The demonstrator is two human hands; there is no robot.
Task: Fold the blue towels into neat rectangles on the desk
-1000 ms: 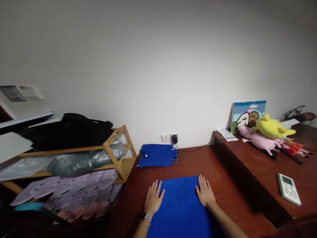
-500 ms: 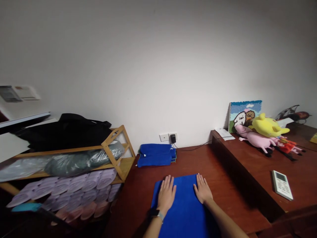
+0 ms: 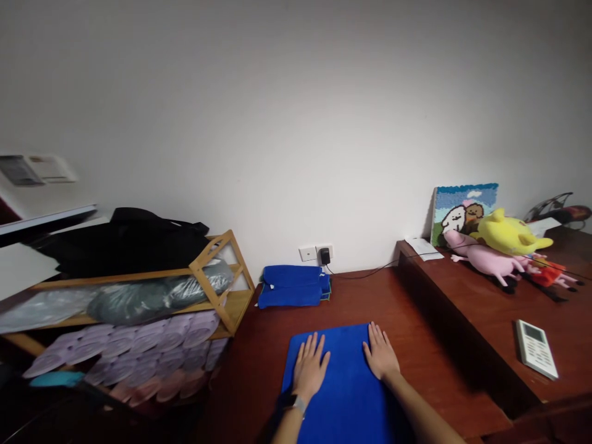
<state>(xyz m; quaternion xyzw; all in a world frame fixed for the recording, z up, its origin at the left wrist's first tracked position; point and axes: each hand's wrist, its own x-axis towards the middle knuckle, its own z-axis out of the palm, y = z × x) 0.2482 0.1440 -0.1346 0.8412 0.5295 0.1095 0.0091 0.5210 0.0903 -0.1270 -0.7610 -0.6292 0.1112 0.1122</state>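
A blue cloth [image 3: 345, 382] is spread on the reddish-brown table [image 3: 259, 351] and runs off the bottom of the view. My left hand [image 3: 311, 369] lies on its left part, palm down, fingers spread, with a watch at the wrist. On the cloth's upper right corner rests my right hand [image 3: 382, 353], also palm down and open, its fingertips near the far edge. Neither hand grips anything. Folded blue cloths [image 3: 292, 287] sit behind, at the table's far left corner by the wall.
A wooden rack [image 3: 238, 302] with slippers [image 3: 152, 339] and a black bag [image 3: 134, 243] stands left. On a higher surface to the right are plush toys [image 3: 504, 233], a picture [image 3: 465, 213] and a white remote [image 3: 536, 349]. A charger [image 3: 325, 255] is plugged in.
My left hand has slid slightly back toward me on the cloth. My right hand has barely moved. The view has shifted a little.
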